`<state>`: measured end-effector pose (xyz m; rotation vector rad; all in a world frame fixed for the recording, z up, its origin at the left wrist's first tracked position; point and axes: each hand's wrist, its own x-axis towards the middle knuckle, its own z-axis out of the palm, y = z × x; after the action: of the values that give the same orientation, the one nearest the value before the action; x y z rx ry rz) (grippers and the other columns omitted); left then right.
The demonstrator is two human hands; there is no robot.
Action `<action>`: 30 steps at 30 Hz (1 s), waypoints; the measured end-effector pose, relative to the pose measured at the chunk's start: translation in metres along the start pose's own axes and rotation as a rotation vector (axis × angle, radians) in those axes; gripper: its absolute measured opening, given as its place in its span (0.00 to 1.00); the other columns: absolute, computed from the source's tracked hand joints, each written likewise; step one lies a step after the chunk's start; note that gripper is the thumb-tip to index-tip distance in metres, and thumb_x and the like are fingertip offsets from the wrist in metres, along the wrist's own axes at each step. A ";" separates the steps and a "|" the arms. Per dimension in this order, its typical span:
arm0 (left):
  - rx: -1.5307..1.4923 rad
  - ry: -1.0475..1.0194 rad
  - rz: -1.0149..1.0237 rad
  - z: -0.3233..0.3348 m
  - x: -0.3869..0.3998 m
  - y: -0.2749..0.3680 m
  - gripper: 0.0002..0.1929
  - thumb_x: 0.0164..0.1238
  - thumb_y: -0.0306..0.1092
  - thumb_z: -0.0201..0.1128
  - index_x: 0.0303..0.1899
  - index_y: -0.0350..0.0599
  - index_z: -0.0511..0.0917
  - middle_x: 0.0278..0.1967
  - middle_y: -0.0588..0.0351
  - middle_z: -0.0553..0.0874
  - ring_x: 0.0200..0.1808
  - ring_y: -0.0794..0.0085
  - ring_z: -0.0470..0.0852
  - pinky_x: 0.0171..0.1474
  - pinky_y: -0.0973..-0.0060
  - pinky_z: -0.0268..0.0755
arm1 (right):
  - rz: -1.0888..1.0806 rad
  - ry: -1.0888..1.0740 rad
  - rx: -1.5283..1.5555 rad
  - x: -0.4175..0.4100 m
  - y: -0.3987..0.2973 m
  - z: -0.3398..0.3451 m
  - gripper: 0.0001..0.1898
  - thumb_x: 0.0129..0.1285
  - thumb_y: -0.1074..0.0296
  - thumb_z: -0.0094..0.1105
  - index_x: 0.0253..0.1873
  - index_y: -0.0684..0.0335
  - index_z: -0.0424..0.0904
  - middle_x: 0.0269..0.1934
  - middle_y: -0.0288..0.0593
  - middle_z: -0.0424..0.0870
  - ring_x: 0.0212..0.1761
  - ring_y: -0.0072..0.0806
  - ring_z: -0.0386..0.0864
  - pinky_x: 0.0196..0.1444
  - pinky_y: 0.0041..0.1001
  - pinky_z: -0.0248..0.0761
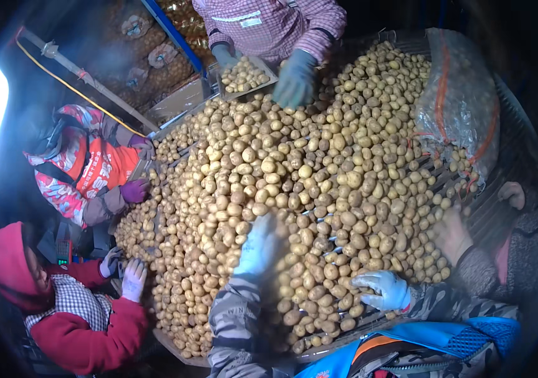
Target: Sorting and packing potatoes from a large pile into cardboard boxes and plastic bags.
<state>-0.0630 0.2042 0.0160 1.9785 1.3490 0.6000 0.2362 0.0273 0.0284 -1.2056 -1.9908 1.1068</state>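
A broad heap of potatoes (269, 165), small and yellow-brown, spreads over a slatted sorting table (484, 222). My left hand (257, 248), in a pale work glove, reaches into the middle of the heap. Motion blurs it, and its fingertips are hard to make out against the potatoes. Lower right, my right hand (384, 289) wears a whitish-blue glove and rests low over the near potatoes. Its thumb and fingers are spread apart, with no potato plainly gripped between them. Both of my sleeves are grey camouflage.
Across the table, a co-worker's gloved hand (296, 78) touches the heap beside a scoop-like tray (269, 78) of potatoes. Co-workers' hands work along the left edge. A bare hand (453, 236) reaches in from the right. A mesh-like plastic sack (462, 104) lies far right.
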 end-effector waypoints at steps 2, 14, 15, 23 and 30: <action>0.100 -0.183 -0.264 -0.013 0.040 -0.018 0.25 0.74 0.32 0.53 0.70 0.42 0.66 0.67 0.39 0.71 0.70 0.48 0.68 0.72 0.61 0.61 | -0.041 0.043 0.009 0.009 0.003 -0.001 0.21 0.61 0.65 0.66 0.58 0.63 0.81 0.50 0.53 0.85 0.53 0.47 0.83 0.56 0.39 0.77; 0.187 0.312 -0.191 -0.064 0.152 -0.151 0.26 0.81 0.37 0.43 0.75 0.43 0.56 0.75 0.45 0.61 0.77 0.56 0.59 0.76 0.65 0.53 | -0.014 0.092 -0.072 0.026 0.013 -0.018 0.17 0.58 0.69 0.68 0.52 0.65 0.83 0.46 0.50 0.87 0.42 0.42 0.88 0.41 0.34 0.82; 0.137 0.351 -0.215 -0.071 0.154 -0.161 0.26 0.81 0.37 0.43 0.75 0.44 0.55 0.76 0.45 0.61 0.77 0.56 0.59 0.76 0.65 0.53 | -0.019 0.092 -0.065 0.028 0.014 -0.019 0.17 0.58 0.69 0.68 0.52 0.65 0.83 0.46 0.50 0.87 0.42 0.42 0.88 0.41 0.34 0.82; -0.530 0.590 -0.233 -0.124 0.151 -0.237 0.29 0.81 0.39 0.42 0.78 0.46 0.47 0.76 0.46 0.59 0.77 0.56 0.58 0.77 0.63 0.52 | 0.101 0.054 0.017 0.036 0.019 -0.013 0.20 0.65 0.61 0.62 0.60 0.62 0.80 0.41 0.44 0.87 0.35 0.37 0.85 0.38 0.32 0.78; -0.872 0.716 -0.261 -0.130 0.105 -0.264 0.34 0.81 0.44 0.45 0.79 0.51 0.42 0.76 0.40 0.57 0.77 0.49 0.57 0.76 0.56 0.51 | 0.163 0.042 0.006 0.035 0.012 -0.019 0.17 0.58 0.69 0.65 0.52 0.66 0.83 0.45 0.50 0.87 0.43 0.42 0.87 0.43 0.33 0.82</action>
<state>-0.2806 0.4018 -0.0904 0.8829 1.3454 1.5376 0.2406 0.0687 0.0290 -1.3969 -1.8834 1.1553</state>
